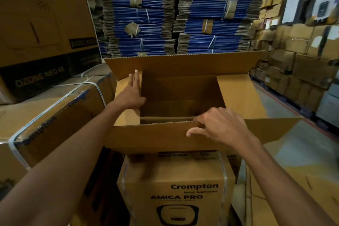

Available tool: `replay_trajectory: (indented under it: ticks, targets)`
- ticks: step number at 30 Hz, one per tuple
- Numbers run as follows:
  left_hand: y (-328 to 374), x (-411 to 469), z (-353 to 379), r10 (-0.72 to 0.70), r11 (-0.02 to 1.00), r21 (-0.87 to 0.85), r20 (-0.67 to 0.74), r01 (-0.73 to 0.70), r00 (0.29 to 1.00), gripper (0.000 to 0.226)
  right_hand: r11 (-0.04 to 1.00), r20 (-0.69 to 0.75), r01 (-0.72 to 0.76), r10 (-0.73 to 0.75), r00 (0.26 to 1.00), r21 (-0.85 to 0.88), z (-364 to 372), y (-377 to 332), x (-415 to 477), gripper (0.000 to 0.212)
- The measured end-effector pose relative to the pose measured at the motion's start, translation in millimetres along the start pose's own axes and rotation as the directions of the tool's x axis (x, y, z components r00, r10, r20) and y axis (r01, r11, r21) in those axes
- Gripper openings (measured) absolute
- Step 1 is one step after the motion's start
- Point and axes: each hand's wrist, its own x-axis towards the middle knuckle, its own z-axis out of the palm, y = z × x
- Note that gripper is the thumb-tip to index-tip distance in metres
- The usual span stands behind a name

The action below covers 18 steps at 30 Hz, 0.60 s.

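**Empty carton held open at its flaps**

At the left edge of the stack, a strapped brown carton with blue lettering stands just beside the work. The left hand lies flat on the left end flap of the plain brown corrugated cardboard box, its grip spread, fingers straight and pressing the flap outward. The box sits on the top of a printed Crompton carton, overhanging its edges, and nothing shows inside but bare cardboard walls and floor. The right hand pinches the near long flap, fingers curled over its top edge and thumb on the outer face. The right end flap leans outward, untouched.

The step in hand looks like spreading the flaps so the mouth stands clear for packing. The next move likely calls for folding the near flap down and out while the left hand steadies the box against sliding off the carton beneath.
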Motion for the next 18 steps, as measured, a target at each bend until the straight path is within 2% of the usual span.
replay_trajectory:
  ticks: [3, 6, 8, 14, 16, 18]
  targets:
    - [-2.8, -15.2, -23.4, 0.007, 0.995, -0.095, -0.027, -0.009, 1.000, 0.089, 1.000, -0.001, -0.010, 0.010, 1.000, -0.016, 1.3, 1.2, 0.7, 0.074]
    - [-10.4, -32.8, -46.1, -0.069, 0.967, -0.254, -0.176, 0.023, 0.982, 0.077, 1.000, -0.010, -0.013, 0.012, 1.000, -0.013, -0.4, 1.7, 2.8, 0.075]
    - [-15.9, -48.0, -49.0, -0.125, 0.958, -0.281, -0.230, 0.057, 0.965, 0.068, 1.000, -0.020, -0.012, 0.012, 1.000, -0.005, -0.8, 1.1, 4.1, 0.076]
    - [-25.7, -86.0, -30.3, -0.243, 0.954, -0.197, -0.064, 0.226, 0.968, 0.072, 0.999, 0.005, -0.036, 0.036, 0.999, -0.025, -3.1, -0.1, 7.0, 0.074]
    - [-27.6, -98.9, -25.2, -0.288, 0.957, -0.061, -0.105, 0.283, 0.952, 0.055, 0.997, 0.031, -0.062, 0.060, 0.998, 0.042, -3.2, 1.9, 8.6, 0.074]
    - [-28.2, -107.9, -20.4, -0.334, 0.935, 0.058, -0.185, 0.349, 0.924, 0.030, 0.962, 0.088, -0.030, 0.007, 0.996, 0.270, -8.1, 7.8, 8.5, 0.070]
